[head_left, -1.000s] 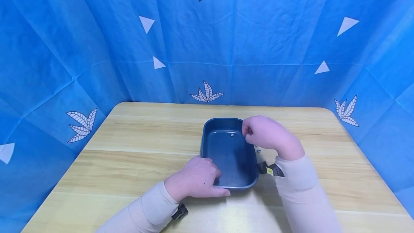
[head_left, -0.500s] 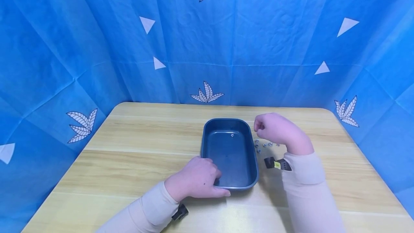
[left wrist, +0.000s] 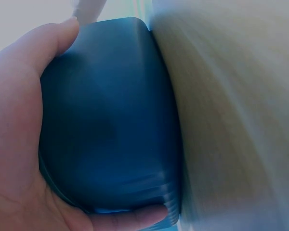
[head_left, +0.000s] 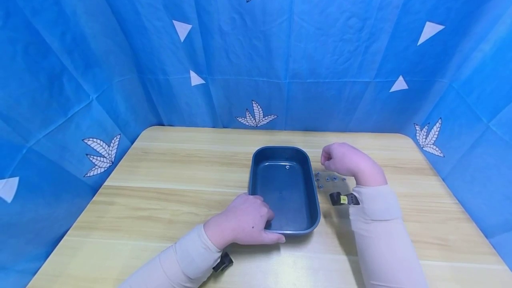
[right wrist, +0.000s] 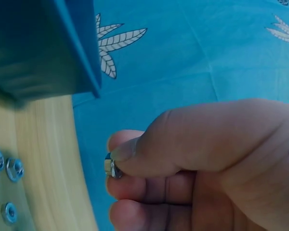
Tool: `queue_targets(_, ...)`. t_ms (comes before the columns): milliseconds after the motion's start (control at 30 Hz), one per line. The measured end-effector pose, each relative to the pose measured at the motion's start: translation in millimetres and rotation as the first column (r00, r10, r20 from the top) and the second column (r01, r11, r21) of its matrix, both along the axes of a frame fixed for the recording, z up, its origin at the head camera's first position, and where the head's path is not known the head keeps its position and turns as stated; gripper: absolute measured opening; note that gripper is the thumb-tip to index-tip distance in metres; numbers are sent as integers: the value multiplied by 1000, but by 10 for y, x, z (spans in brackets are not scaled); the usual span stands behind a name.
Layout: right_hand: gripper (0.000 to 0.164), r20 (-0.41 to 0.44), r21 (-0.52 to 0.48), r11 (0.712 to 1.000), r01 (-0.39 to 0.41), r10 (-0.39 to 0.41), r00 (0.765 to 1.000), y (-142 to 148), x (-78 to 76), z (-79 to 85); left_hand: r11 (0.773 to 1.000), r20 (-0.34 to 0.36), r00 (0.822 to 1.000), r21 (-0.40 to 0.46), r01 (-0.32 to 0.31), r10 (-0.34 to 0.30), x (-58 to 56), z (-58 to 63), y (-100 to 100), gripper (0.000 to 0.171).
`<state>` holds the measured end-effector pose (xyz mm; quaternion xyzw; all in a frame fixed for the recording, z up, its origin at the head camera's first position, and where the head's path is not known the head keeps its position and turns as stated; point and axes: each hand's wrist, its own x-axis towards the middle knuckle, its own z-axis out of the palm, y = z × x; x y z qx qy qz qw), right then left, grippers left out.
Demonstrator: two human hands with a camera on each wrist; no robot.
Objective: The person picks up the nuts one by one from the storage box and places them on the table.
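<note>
A dark blue plastic box (head_left: 280, 199), rectangular with rounded corners, lies on the table. My left hand (head_left: 244, 220) grips its near left corner, thumb along the near rim and fingers over the left side; the left wrist view shows the hand against the box wall (left wrist: 106, 115). My right hand (head_left: 346, 161) is just right of the box's far end. Its thumb and fingers pinch a small shiny metal nut (right wrist: 109, 166), clearly seen only in the right wrist view. One nut (head_left: 287, 167) lies inside the box near the far end.
Several loose nuts (head_left: 335, 178) lie on the wooden table (head_left: 180, 168) between the box's right wall and my right wrist. Some nuts (right wrist: 14, 169) show at the left of the right wrist view. A blue patterned curtain (head_left: 288, 48) surrounds the table's back and sides.
My right hand has moved right, from over the box's right rim to beside it, uncovering several nuts on the table. My left hand and the box have stayed in place.
</note>
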<state>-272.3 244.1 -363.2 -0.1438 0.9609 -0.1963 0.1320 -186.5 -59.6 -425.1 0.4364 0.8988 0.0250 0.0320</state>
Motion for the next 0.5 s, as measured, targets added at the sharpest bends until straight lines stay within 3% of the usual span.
queue_targets(500,12,25,31,999,21,-22,999,65,-88,-183,1000,-3,1000,-13,0,0,-2,9,3,60)
